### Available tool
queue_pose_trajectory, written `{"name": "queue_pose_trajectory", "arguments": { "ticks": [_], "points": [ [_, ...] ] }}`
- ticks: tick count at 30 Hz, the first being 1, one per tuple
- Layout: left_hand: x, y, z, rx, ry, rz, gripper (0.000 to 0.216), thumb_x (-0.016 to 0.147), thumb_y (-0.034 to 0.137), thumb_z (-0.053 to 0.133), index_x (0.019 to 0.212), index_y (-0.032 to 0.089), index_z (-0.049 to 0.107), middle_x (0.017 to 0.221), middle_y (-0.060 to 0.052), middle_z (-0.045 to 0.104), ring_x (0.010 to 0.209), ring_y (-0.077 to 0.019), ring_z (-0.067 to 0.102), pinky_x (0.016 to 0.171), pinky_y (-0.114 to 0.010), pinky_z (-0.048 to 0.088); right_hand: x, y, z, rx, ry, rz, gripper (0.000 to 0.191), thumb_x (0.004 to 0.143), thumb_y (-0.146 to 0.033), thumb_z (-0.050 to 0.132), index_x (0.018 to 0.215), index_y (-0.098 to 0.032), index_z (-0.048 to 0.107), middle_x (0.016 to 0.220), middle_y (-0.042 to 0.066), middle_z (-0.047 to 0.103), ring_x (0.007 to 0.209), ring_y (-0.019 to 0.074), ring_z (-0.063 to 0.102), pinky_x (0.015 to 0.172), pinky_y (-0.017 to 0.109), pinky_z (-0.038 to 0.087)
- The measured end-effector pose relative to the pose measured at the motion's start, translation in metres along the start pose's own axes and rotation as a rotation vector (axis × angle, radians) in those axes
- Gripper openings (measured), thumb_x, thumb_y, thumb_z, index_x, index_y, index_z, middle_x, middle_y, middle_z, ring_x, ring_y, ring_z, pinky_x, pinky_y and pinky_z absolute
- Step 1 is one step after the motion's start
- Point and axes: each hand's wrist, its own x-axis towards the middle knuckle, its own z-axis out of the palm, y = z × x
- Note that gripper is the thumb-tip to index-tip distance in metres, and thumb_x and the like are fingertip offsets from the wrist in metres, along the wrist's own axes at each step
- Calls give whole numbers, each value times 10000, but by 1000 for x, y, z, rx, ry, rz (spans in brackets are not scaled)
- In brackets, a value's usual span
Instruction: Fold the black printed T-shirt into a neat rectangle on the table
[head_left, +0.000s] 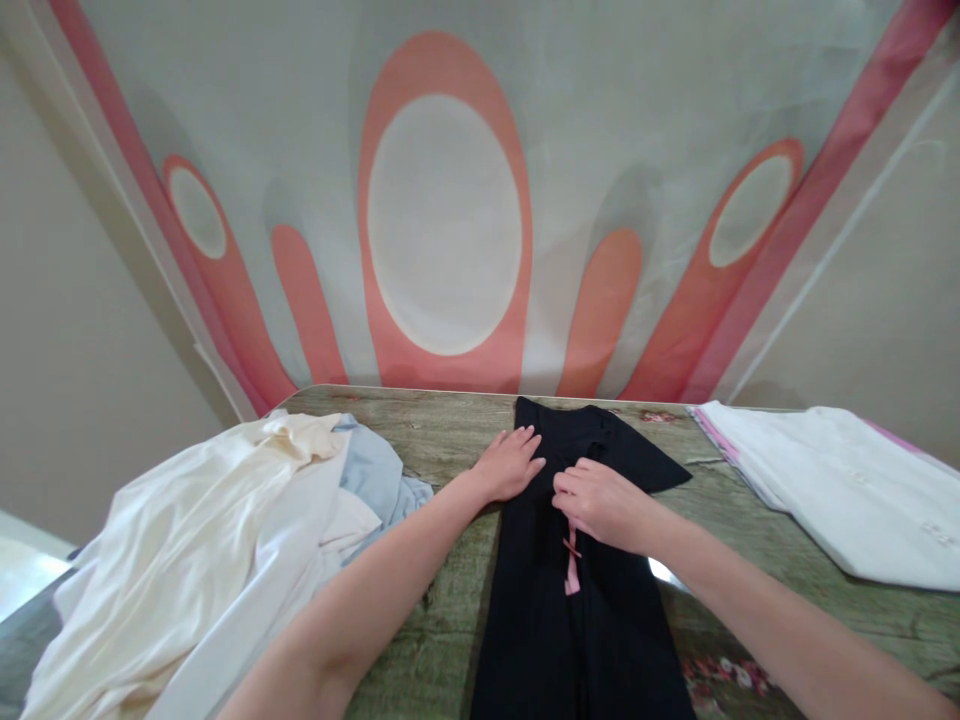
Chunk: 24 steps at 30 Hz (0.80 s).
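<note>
A black short-sleeved garment (525,610) lies lengthwise on the wood-patterned table, its lower end running out of view. My left hand (510,465) rests flat on its upper left side, fingers spread. Just to the right, my right hand (600,503) has its fingers closed in a pinch at the middle of the black cloth, below the neck area. The fingertips partly hide what they grip. From under that hand a narrow pink strip (573,572) hangs down along the garment's centre line. One sleeve (656,455) points out to the right.
A loose heap of cream and white clothes (217,540) covers the table's left side, with a light blue piece (375,460) beside it. Folded white garments (847,490) lie at the right. Behind the table (450,600) stands a grey backdrop (562,90) with coral shapes.
</note>
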Motion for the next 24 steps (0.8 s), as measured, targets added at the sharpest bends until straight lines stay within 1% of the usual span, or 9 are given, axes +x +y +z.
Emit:
{"name": "queue_pose_trajectory", "arguments": {
  "ticks": [3, 8, 11, 14, 18, 21, 24],
  "points": [
    [-1, 0, 0, -19, -37, -10, 564, 912, 495, 150, 1374, 186, 242, 1456, -76, 191, 1333, -217, 161, 1059, -417, 160, 2, 0, 1, -21, 12, -19, 119, 808, -159, 502, 750, -165, 606, 771, 42, 570, 732, 160, 477, 671, 308, 271],
    [-1, 0, -1, -30, -64, -22, 597, 895, 543, 140, 1387, 212, 211, 1464, -56, 163, 1339, -214, 136, 1066, -413, 135, 0, 1, -5, 42, 5, -4, 149, 819, -190, 486, 731, -178, 605, 777, 33, 582, 753, 157, 495, 690, 304, 282],
    [-1, 0, -3, -25, -64, -25, 608, 891, 554, 132, 1390, 214, 205, 1466, -52, 159, 1340, -212, 133, 1067, -407, 131, -2, 0, -7, 60, -26, 34, 126, 801, -174, 493, 733, -175, 599, 760, 34, 586, 750, 157, 505, 696, 304, 286],
    [-2, 1, -4, -19, -65, -20, 612, 890, 557, 127, 1390, 213, 205, 1465, -51, 160, 1340, -210, 133, 1067, -405, 128, -3, -3, -10, 79, -51, 64, 95, 783, -161, 497, 776, -173, 591, 771, 37, 584, 746, 157, 507, 691, 299, 292],
    [-2, 0, -4, -12, -52, -19, 609, 891, 554, 130, 1389, 212, 209, 1464, -53, 164, 1340, -210, 133, 1066, -405, 127, -3, -10, -18, 104, -55, 18, 104, 746, -180, 528, 836, -182, 582, 845, 43, 580, 799, 174, 507, 708, 307, 296],
    [-3, 1, -4, -12, -53, -21, 596, 895, 544, 147, 1384, 212, 221, 1462, -58, 174, 1337, -213, 144, 1063, -408, 134, 0, -13, -20, 103, -67, -41, 86, 738, -176, 534, 808, -178, 584, 848, 46, 578, 823, 180, 507, 730, 316, 299],
    [-4, 3, -6, -16, -71, -7, 572, 904, 516, 158, 1376, 203, 238, 1458, -66, 188, 1333, -208, 161, 1060, -405, 148, 1, -15, -15, 104, -60, -59, 64, 751, -175, 532, 780, -173, 588, 826, 41, 578, 812, 174, 509, 757, 321, 307]
  ]
}}
